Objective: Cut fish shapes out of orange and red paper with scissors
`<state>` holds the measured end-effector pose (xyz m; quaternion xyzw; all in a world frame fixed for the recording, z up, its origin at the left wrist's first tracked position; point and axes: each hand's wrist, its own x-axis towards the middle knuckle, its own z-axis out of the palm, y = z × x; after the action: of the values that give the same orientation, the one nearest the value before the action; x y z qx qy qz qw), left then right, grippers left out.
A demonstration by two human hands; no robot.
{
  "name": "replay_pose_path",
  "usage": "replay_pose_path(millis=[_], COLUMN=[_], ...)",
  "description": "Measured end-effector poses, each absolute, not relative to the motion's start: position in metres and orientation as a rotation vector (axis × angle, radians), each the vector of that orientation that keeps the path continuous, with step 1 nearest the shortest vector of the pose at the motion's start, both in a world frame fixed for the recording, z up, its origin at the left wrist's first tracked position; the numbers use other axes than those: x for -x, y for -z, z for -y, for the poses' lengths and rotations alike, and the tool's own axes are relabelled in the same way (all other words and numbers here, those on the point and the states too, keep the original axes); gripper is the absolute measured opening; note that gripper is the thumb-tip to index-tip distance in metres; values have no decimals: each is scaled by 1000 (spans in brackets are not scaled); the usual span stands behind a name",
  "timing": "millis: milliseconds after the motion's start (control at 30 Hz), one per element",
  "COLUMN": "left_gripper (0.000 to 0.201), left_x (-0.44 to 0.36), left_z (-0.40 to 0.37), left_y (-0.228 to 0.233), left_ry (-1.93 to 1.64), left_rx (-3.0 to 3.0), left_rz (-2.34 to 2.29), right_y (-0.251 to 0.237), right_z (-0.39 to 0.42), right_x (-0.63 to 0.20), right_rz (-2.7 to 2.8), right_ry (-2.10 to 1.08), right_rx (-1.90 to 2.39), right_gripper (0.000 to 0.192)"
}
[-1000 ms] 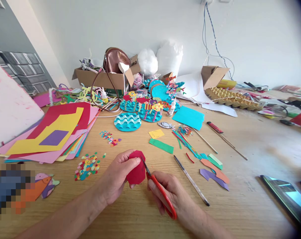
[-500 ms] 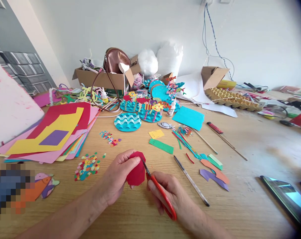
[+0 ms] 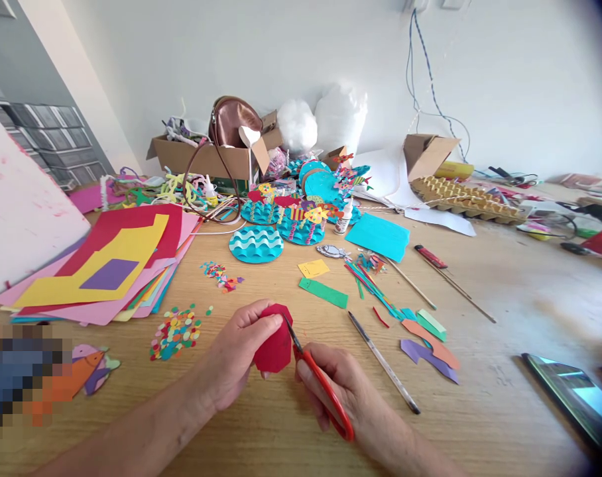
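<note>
Low centre of frame: left hand [image 3: 236,361] pinches red paper shape [image 3: 274,344], right hand [image 3: 345,391] grips red-handled scissors [image 3: 321,381]; blade tip barely shifted along the edge since a second ago—cutting proceeds slowly.

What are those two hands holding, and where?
Left hand pinches the red paper piece by its left edge; right hand holds red-handled scissors by the handles.

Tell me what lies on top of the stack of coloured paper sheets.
On the paper stack lie a red sheet, a notched yellow sheet and a purple piece. The lower sheets show only as edges; the rest is covered.
</note>
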<state>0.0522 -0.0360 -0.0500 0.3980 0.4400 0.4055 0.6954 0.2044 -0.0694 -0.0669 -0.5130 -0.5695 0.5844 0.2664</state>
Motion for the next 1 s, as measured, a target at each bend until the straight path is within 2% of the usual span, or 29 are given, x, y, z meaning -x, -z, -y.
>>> replay_pose_path(millis=[1000], left_gripper=[13], left_x=[-51], left_z=[35], left_y=[52], left_ry=[-912], left_rx=[-817], left_rz=[-1021], right_y=[64], right_z=[70], right_x=[-206], right_rz=[1556], right_ry=[-1597], right_rx=[1376], right_gripper=[32])
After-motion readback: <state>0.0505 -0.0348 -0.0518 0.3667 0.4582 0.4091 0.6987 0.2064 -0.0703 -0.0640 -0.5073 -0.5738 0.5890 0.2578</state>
